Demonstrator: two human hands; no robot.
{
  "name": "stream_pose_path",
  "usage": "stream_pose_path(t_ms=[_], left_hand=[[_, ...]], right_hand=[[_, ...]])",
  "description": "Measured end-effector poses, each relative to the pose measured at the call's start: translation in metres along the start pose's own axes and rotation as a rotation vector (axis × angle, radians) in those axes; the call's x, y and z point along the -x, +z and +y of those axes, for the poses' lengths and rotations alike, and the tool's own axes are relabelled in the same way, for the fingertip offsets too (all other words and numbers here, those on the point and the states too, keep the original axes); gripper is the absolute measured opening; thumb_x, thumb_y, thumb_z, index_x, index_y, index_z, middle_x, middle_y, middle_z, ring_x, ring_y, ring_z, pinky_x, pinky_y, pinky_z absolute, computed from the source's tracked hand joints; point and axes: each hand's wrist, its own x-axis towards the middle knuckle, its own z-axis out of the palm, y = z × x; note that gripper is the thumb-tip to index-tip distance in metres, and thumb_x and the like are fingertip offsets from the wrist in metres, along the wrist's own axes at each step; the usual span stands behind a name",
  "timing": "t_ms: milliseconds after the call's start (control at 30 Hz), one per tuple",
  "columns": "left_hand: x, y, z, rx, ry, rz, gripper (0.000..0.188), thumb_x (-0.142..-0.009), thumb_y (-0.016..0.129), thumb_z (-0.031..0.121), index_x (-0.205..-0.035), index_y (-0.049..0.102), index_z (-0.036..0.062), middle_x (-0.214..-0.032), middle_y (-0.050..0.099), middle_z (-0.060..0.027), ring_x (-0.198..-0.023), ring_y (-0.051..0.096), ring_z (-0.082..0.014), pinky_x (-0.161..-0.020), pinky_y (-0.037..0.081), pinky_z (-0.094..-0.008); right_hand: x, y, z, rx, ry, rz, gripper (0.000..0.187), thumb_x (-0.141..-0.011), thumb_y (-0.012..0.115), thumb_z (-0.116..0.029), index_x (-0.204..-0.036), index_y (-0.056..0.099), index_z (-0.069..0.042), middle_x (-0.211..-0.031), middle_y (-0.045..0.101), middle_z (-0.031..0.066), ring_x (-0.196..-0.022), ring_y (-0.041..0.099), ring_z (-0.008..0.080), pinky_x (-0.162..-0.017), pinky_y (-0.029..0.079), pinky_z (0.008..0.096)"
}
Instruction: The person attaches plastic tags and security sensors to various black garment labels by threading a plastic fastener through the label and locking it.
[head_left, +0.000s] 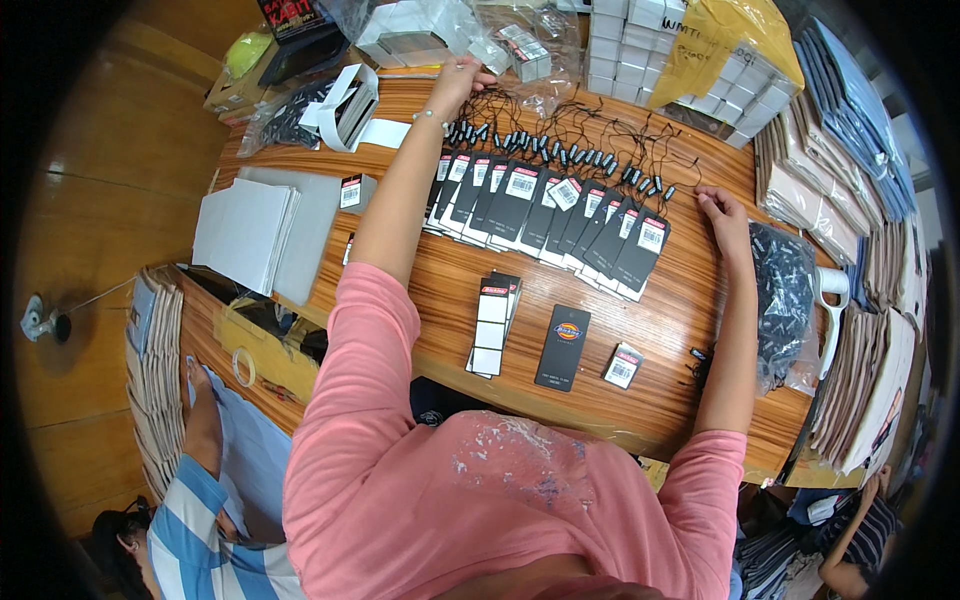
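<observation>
**Black hang tags fanned out across a wooden tabletop**

So the biggest thing was the wooden tabletop (690, 330), striped grain, crowded round its edges. Along the right rim sat stacks of folded flat packages (860, 370) in beige and white, with blue ones further up. At the far edge was a block of small white boxes (640, 40) with a crumpled yellow plastic bag (720, 40) lying over them. On the left lay a stack of grey-white card sheets (245, 230).

Across the middle ran a long overlapping row of black hang tags (545, 210), each with a white sticker label, their black strings bunched along the far side. A clear bag of black strings (782, 300) sat by the right edge, with a white-handled tool just beside it.

Nearer the person were a small pile of tags with white squares (492, 322), one single black tag (563, 346) with a small orange logo, and a small tilted tag (622, 365).

The left hand (462, 78) reached to the far side, fingers pressed together pinching strings above the row. The right hand (722, 215) rested at the row's right end, fingers curled and touching the tabletop next to the last tag.
</observation>
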Motion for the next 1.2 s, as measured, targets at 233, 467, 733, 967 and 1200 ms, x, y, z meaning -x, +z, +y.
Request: stream_pose_path(t_ms=[233,467,733,967,1200], left_hand=[[0.036,0.012,0.011,-0.429,0.419,-0.038,0.019,-0.083,0.055,0.019,-0.089,0.060,0.0012,-0.077,0.060,-0.0027,-0.069,0.052,-0.0103,-0.063,0.041,-0.0237],[0.039,0.025,0.012,-0.923,0.564,-0.206,0.022,-0.079,0.055,0.021,-0.090,0.063,0.0032,-0.082,0.061,-0.0150,-0.078,0.058,-0.0296,-0.070,0.045,-0.0357],[-0.015,0.039,-0.009,-1.009,0.611,-0.212,0.042,-0.076,0.054,0.016,-0.117,0.051,0.0087,-0.115,0.053,-0.0164,-0.102,0.052,-0.0322,-0.089,0.041,-0.0367],[-0.042,0.052,-0.020,-1.042,0.635,-0.168,0.051,-0.076,0.048,0.008,-0.126,0.042,0.0094,-0.122,0.048,-0.0168,-0.109,0.049,-0.0318,-0.094,0.038,-0.0357],[-0.023,0.020,0.018,-0.688,0.547,-0.225,0.028,-0.080,0.045,0.006,-0.106,0.058,0.0057,-0.105,0.060,-0.0138,-0.095,0.057,-0.0257,-0.084,0.042,-0.0310]], right_hand=[[0.005,-0.002,-0.008,0.048,0.011,0.021,0.018,-0.083,0.056,-0.012,-0.095,0.060,0.002,-0.077,0.058,0.0004,-0.071,0.049,0.0070,-0.067,0.039,0.0195],[0.001,0.001,-0.003,0.004,-0.005,0.007,0.018,-0.082,0.056,-0.012,-0.095,0.060,0.001,-0.076,0.058,-0.0002,-0.068,0.048,0.0069,-0.065,0.039,0.0196],[0.003,0.000,-0.009,0.025,-0.013,0.002,0.018,-0.082,0.057,-0.011,-0.095,0.060,0.001,-0.076,0.058,0.0001,-0.068,0.049,0.0069,-0.065,0.040,0.0199],[0.005,0.001,-0.017,0.007,0.041,-0.020,0.017,-0.082,0.057,-0.010,-0.095,0.060,0.001,-0.079,0.059,0.0006,-0.071,0.050,0.0076,-0.068,0.040,0.0201],[0.003,0.000,-0.011,0.003,0.032,-0.024,0.017,-0.082,0.057,-0.011,-0.094,0.060,0.001,-0.074,0.056,-0.0012,-0.067,0.047,0.0070,-0.065,0.039,0.0194]])
